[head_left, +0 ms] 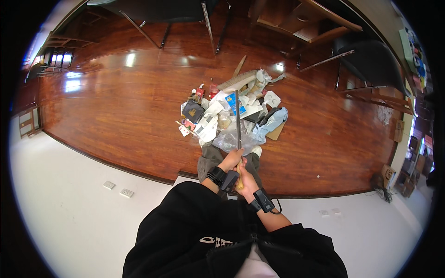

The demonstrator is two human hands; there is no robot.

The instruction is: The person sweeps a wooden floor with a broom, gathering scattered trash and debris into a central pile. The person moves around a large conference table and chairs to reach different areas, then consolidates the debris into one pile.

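Both my hands grip a long, thin dark rod (238, 123) with a yellowish lower end, held in front of my body. My left hand (231, 160) is wrapped round it higher up, and my right hand (247, 180) closes just below. The rod reaches out over a heap of litter on the floor. In that heap are a white rounded object (206, 128), clear plastic bags (229, 141), a blue printed packet (235, 104), a dark box (193, 110) and light-blue cloth (276, 121). Whether the rod's far tip touches anything, I cannot tell.
The heap lies on a glossy reddish wooden floor (116, 111), close to my feet. Black chairs (371, 65) with metal legs and a wooden desk (306, 21) stand beyond. Cardboard boxes (388, 173) and a cable (381, 190) sit at the right. A white wall (83, 180) is nearest me.
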